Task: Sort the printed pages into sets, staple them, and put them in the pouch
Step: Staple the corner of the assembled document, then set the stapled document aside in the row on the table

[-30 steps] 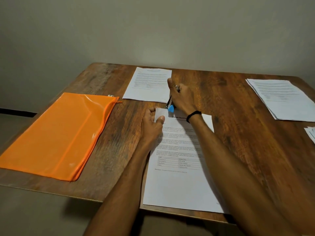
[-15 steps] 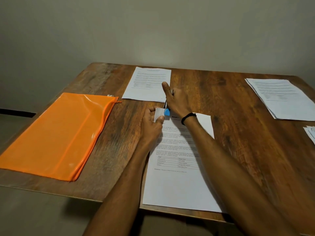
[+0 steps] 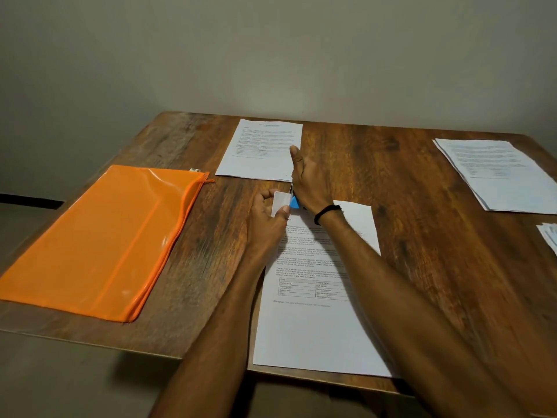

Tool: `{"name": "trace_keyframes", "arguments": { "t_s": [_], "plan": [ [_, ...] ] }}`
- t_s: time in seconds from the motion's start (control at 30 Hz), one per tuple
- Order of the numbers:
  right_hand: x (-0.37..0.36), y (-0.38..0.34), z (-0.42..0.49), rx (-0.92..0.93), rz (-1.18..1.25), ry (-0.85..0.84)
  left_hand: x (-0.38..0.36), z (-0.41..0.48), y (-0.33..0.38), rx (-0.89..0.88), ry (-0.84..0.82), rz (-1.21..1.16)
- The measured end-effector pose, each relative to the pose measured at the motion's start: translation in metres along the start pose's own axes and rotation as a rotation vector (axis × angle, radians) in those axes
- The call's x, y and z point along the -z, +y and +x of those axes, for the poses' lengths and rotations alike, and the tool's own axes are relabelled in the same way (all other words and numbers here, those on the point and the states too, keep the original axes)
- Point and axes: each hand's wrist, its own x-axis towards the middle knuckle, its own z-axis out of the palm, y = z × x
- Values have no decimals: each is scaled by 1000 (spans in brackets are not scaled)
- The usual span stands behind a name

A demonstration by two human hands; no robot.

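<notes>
A set of printed pages (image 3: 313,333) lies on the wooden table (image 3: 437,267) in front of me. My left hand (image 3: 266,223) pinches its top left corner, which is lifted a little. My right hand (image 3: 310,179) grips a stapler (image 3: 294,202) with a blue end at that corner; most of the stapler is hidden under the hand. An orange zip pouch (image 3: 102,239) lies flat at the left of the table.
Another printed set (image 3: 260,149) lies at the back centre, just beyond my right hand. A thicker stack of pages (image 3: 497,173) sits at the right, with a few more sheets (image 3: 550,236) at the right edge. A wall stands behind the table.
My right hand with the stapler has slid slightly left and toward me onto the page corner. My left hand keeps its pinch on the corner.
</notes>
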Motion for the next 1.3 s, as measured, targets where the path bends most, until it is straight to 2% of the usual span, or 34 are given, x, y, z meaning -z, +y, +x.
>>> {"name": "trace_keyframes", "arguments": {
  "t_s": [0.17, 0.33, 0.57, 0.77, 0.9, 1.03, 1.17, 1.23, 1.3],
  "plan": [
    [0, -4, -4, -2, 29, 40, 2, 1, 4, 53, -3, -6],
    [-5, 3, -1, 61, -5, 106, 4, 2, 4, 33, -91, -18],
    [-4, 1, -8, 98, -9, 105, 5, 0, 8, 41, -136, 49],
    [-8, -3, -12, 74, 6, 205, 1, -1, 4, 30, -100, 116],
    [-2, 0, -7, 37, 1, 155, 4, 0, 5, 22, -125, 69],
    [13, -2, 4, -78, 95, 227, 3, 1, 3, 31, -158, 94],
    [51, -1, 15, -335, 242, 325, 3, 0, 2, 49, -185, 93],
    [79, 10, 12, -487, 224, 259, 3, -1, 4, 63, -179, 84],
    [106, 24, 2, -564, 198, 160, 3, -2, 5, 73, -174, 55]
  ]
}}
